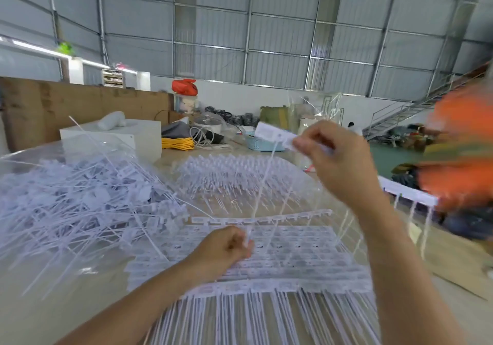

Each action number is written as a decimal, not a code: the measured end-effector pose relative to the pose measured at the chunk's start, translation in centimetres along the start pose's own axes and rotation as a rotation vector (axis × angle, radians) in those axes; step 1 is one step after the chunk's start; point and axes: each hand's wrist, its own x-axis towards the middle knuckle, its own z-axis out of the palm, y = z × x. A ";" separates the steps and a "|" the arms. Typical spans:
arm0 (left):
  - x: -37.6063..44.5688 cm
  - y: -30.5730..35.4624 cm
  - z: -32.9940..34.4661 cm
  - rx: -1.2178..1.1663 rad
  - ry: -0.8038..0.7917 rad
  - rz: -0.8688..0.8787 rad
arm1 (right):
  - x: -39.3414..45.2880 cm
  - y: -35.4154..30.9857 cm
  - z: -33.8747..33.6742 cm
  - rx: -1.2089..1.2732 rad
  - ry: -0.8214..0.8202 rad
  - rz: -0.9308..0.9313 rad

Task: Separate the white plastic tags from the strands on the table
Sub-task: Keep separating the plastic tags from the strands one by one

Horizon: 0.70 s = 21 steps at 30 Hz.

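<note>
Pinching a flat white plastic tag above the desk, the right hand has its grip closed on the tag's end. A thin white strand runs down to the left hand, which grips its lower end over stacked white tag strips. Loose white tags lie piled left.

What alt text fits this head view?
The right hand holds a white tag up by its flat end while the left hand pinches its strand above stacked tag strips; loose tags lie piled left.
</note>
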 end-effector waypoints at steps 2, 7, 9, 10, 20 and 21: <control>-0.1 -0.6 0.2 0.179 -0.013 0.072 | 1.2 -0.5 -2.1 0.056 0.066 -0.026; 0.4 -0.7 0.3 0.125 0.025 0.049 | 3.6 -5.7 -6.0 -0.210 0.166 -0.239; 0.4 -0.7 0.4 0.120 0.041 0.035 | 3.6 -8.8 -6.6 -0.312 0.145 -0.382; 0.4 -0.7 0.3 0.101 0.050 0.029 | 3.5 -10.1 -6.5 -0.298 0.087 -0.424; 0.0 1.5 -1.9 -0.920 0.166 -0.207 | -2.1 2.2 8.4 -0.251 -0.890 0.016; 0.0 1.4 -2.0 -0.864 0.186 -0.210 | -3.3 4.0 9.4 -0.168 -0.876 0.067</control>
